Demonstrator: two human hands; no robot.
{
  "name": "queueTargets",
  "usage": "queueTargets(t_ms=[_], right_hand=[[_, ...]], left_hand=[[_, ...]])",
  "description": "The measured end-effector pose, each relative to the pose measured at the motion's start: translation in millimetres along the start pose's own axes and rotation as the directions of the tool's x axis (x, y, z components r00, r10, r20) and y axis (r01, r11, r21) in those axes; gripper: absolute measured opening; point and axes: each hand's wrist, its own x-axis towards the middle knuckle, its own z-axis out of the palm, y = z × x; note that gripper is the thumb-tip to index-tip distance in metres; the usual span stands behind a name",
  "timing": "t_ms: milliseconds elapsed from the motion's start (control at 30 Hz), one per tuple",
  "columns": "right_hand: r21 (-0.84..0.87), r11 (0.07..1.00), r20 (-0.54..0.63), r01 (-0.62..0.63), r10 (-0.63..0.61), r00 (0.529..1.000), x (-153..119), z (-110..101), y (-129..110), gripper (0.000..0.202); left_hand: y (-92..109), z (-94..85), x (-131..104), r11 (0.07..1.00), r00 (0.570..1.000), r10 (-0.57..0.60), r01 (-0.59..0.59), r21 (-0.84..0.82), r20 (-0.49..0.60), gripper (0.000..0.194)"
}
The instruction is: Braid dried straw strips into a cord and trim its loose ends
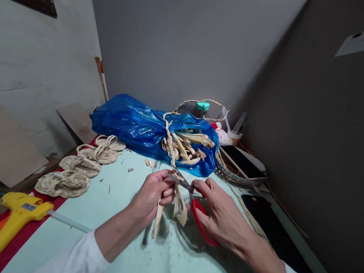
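My left hand (154, 194) is closed on the end of a twisted cord of dry, straw-coloured husk strips (157, 220), some of which hang below the fingers. The cord runs up from there over a blue bag and loops at the back. Red-handled scissors (199, 219) are in my right hand (222, 211), fingers through the handles. Their blades lie across the cord just beside my left fingertips. A wide loose husk end (180, 207) hangs under the blades. Whether the blades have cut into it I cannot tell.
Behind the hands lies a blue plastic bag (129, 122) with dry husks (187, 148) at its mouth. Coiled woven slippers (64, 182) and a yellow glue gun (16, 216) lie at the left. A phone (241, 160) in a basket and a black flat object (273, 232) are at the right.
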Motion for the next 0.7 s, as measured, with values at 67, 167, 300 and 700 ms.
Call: queueTargets(t_ms=[67,167,300,700], right_hand=[[-0.057,0.998,-0.004,0.033,-0.034,0.999,0.2,5.6,4.1,0.023],[-0.113,0.990,-0.017,0.083,-0.086,0.996,0.1,13.9,9.4,0.023],[-0.152,0.981,-0.066,0.120,-0.131,0.989,-1.4,19.8,9.7,0.015],[-0.411,0.859,-0.206,-0.305,0.239,0.949,3.4,-37.4,60.7,0.021]], left_hand=[[-1.7,-0.4,-0.4,1.000,1.000,-0.005,0.005,0.000,-0.008,0.020],[-3.9,-1.3,-0.6,1.000,1.000,-0.001,0.001,-0.003,-0.007,0.024],[-5.3,-1.7,-0.7,1.000,1.000,-0.008,0.008,-0.015,-0.006,0.027],[-4.9,-11.8,4.5,0.991,0.999,-0.026,0.023,0.130,0.019,0.028]])
